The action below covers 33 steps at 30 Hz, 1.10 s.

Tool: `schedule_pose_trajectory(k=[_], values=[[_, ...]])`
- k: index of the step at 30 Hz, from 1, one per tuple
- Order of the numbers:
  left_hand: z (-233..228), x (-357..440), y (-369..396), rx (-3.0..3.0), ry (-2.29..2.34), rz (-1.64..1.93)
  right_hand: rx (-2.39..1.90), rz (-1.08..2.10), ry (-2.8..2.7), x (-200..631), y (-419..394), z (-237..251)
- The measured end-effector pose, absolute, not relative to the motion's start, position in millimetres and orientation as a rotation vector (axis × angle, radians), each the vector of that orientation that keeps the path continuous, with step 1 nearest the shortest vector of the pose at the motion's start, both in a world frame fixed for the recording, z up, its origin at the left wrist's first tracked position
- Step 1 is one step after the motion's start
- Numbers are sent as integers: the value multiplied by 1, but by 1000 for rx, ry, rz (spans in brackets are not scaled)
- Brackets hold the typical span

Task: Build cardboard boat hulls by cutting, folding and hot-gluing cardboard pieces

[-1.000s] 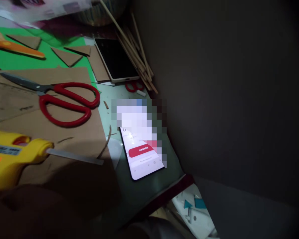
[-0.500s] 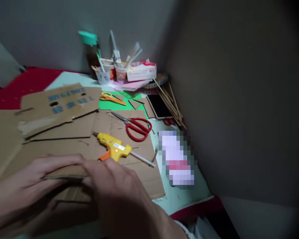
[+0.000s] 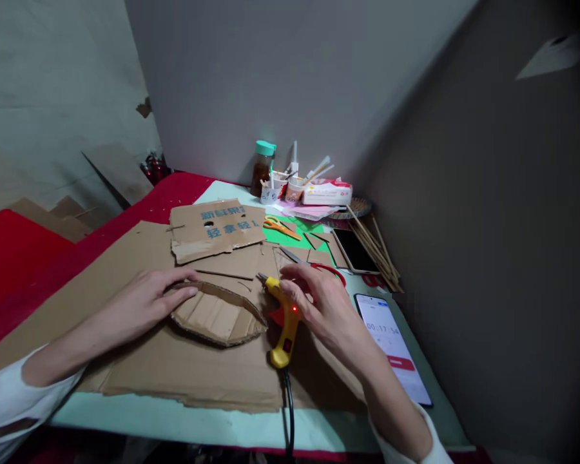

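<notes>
matt corrugated cardboard piece [image 3: 217,316], glossy yellow plastic glue gun [image 3: 284,320]

Dim, flat indoor light falls from above left; the dark grey right-hand wall [image 3: 488,225] sinks into shadow with vignetted corners; the lit white phone screen [image 3: 391,345] glares; wide-angle bending skews the edges; focus is fairly sharp

There is just one view, from a camera worn on the person's head, looking forward and down across the worktop [image 3: 140,422] toward the corner where two walls meet. It sits close above both forearms, with the near worktop edge along the bottom of the frame.
</notes>
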State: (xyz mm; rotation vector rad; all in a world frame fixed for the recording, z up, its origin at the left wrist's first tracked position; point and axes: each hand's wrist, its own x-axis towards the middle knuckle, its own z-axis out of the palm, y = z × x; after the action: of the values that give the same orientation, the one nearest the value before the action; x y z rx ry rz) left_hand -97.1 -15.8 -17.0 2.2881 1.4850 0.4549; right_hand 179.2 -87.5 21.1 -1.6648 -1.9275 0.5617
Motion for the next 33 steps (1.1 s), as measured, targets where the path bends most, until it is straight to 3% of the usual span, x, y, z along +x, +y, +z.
schedule_pose_trajectory(k=[10,17,22,33], values=[[-23,-116,-12,2300,1563,478,-1767,662,-2162,213,-118,-3],[3,-124,6,2446,1669,503,-1795,267,-2064,219,-115,-42],[-4,-114,37,2663,1549,400,-1844,36,-2055,210,-90,-47],[-38,-109,56,2709,1580,298,-1969,-105,-2091,204,-67,-42]])
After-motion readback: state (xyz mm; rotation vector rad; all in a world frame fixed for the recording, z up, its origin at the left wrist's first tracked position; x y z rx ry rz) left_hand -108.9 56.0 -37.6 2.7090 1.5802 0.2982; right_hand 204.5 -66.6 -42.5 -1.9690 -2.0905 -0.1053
